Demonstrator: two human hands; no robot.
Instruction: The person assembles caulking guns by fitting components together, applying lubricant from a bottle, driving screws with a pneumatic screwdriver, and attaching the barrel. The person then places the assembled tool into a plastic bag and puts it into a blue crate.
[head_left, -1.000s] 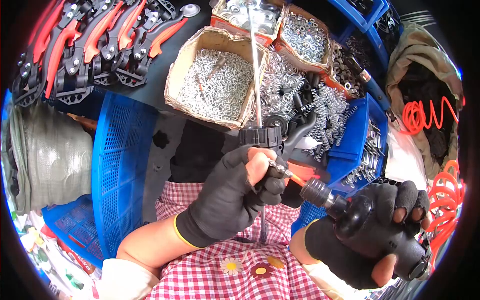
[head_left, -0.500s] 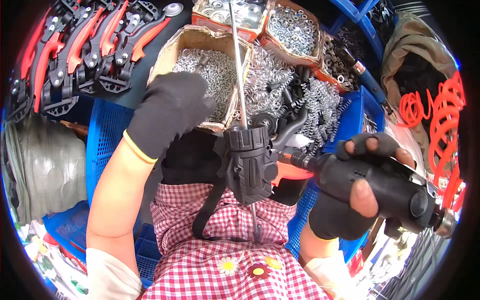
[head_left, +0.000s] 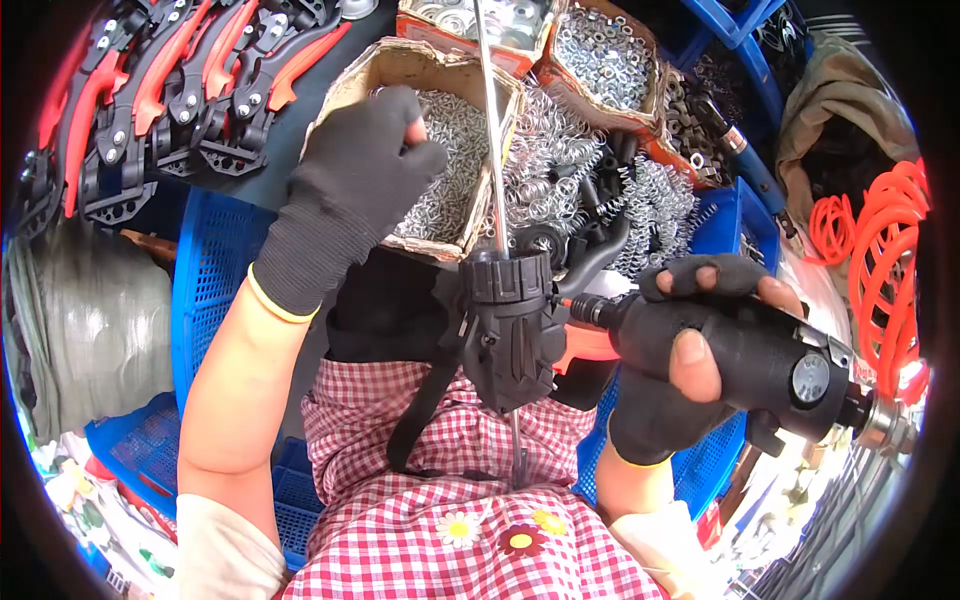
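My left hand (head_left: pixel 365 175), in a black glove, is over the left side of a worn cardboard box (head_left: pixel 345 90) of small screws (head_left: pixel 445 165). Its fingers are curled, and whatever they hold is hidden. My right hand (head_left: pixel 690 365), in a fingerless black glove, is wrapped round a black pneumatic screwdriver (head_left: pixel 765 370) lying sideways. The driver's tip points left, at the side of a black plastic clamp body (head_left: pixel 510 345) with a red lever (head_left: pixel 587 345). A long metal bar (head_left: pixel 491 130) runs upright through this clamp, in front of my checked apron (head_left: pixel 420 530).
Finished-looking red and black clamps (head_left: pixel 185 95) lie at upper left. Springs (head_left: pixel 655 215), nuts (head_left: pixel 605 60) and other hardware fill the area behind the clamp. A blue-handled tool (head_left: pixel 750 165) and a coiled red air hose (head_left: pixel 885 270) are on the right. Blue baskets (head_left: pixel 215 270) stand left.
My left hand has lifted a little and shifted away from me over the screw box. My right hand has raised the screwdriver slightly and moved it left. The whole view has shifted slightly.
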